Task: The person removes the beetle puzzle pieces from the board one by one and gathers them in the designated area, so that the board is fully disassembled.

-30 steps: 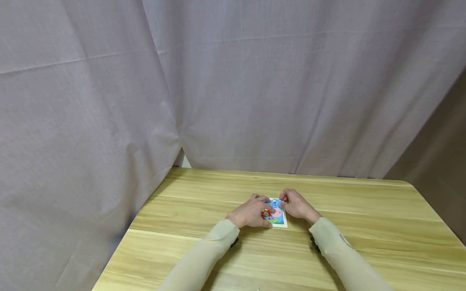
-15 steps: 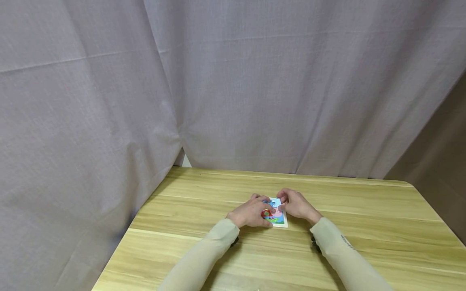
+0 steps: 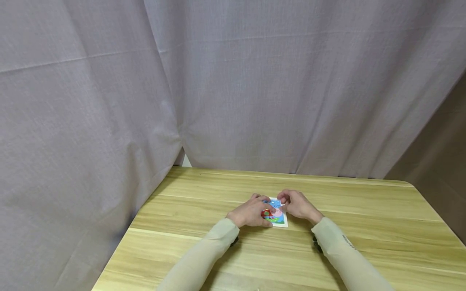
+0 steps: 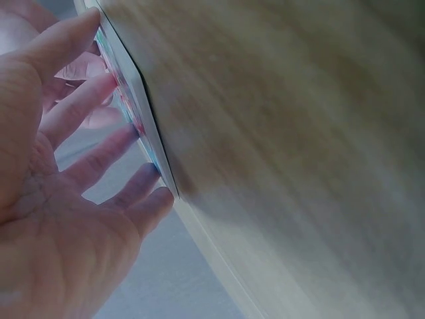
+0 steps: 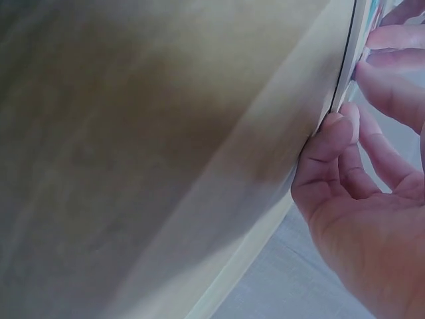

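A small jigsaw puzzle (image 3: pixel 278 219) with a white border lies flat on the table; its picture has a pink cartoon figure, a red shape and blue sky. My left hand (image 3: pixel 251 212) spreads over its left side, fingertips touching its face and edge. In the left wrist view, those fingers (image 4: pixel 99 163) are fairly straight. My right hand (image 3: pixel 297 205) is at the puzzle's far right corner. The right wrist view shows its thumb (image 5: pixel 392 90) against the face and its other fingers curled at the far edge. Whether it also pinches a single piece is hidden.
The wood-grain table (image 3: pixel 204 186) extends around both hands. Grey curtains (image 3: pixel 236 101) hang behind it and along its left side, with a small pale gap (image 3: pixel 186 161) at the back left corner.
A pale, bright patch at the puzzle's upper right has turned blue and looks flat. My right hand has shifted slightly at that corner; my left hand stays in place.
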### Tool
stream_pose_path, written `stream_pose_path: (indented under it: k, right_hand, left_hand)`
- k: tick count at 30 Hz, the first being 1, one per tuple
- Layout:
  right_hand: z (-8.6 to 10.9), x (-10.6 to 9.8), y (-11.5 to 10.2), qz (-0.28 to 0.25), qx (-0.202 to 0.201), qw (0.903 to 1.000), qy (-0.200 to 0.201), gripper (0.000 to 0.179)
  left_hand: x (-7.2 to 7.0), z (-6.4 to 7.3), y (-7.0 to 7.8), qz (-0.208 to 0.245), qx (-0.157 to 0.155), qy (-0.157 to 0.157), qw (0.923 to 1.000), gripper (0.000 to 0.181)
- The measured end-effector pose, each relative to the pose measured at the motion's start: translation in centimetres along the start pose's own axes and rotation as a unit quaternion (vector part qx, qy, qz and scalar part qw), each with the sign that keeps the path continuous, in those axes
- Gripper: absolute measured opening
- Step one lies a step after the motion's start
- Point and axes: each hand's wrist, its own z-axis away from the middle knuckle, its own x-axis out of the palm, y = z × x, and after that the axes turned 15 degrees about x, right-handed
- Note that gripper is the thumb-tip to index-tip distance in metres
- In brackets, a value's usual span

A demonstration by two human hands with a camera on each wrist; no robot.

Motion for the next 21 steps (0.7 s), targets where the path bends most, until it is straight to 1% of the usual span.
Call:
stream_pose_path:
  k: [4, 12, 21]
  right_hand:
    - [-0.04, -0.02, -0.18, 0.007, 0.000, 1.0000, -0.005, 0.030]
    - [-0.08, -0.15, -0.32, 0.008, 0.002, 0.9998, -0.020, 0.021]
    - [0.06, -0.57, -0.47, 0.008, 0.029, 0.9987, -0.041, 0.023]
  left_hand:
    - [-0.03, -0.01, 0.01, 0.000, 0.001, -0.001, 1.0000, 0.050]
    - [-0.09, 0.15, 0.11, 0.000, 0.005, 0.001, 1.0000, 0.050]
    - [-0.17, 0.21, 0.15, 0.001, 0.009, 0.003, 1.0000, 0.049]
